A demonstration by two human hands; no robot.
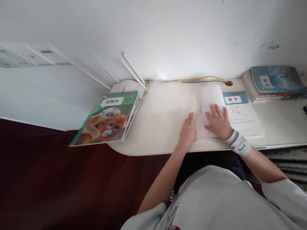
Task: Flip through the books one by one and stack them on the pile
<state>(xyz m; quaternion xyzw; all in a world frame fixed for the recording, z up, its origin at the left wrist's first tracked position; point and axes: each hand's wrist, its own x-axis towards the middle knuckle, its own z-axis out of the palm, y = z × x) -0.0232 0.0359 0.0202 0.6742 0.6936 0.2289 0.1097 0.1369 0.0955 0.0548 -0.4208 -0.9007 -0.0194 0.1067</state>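
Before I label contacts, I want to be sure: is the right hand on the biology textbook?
No, the right hand lies on white paper, well apart from the biology textbook.

- Feels like a home to me: a study corner, with a pale desk (283, 124) against a white wall (192, 38) at twelve o'clock.
- A maths textbook (244, 126) lies at three o'clock; more stacked books (278, 81) sit towards two.
- At nine, a biology textbook (106, 119) with monkeys on its cover.
- Between ten and eleven, what looks like a household router (124, 85), with white aerials.
- Pen scribble (273, 46) on the wall at two.
- Dark red, wood-like floor (72, 179) at eight.
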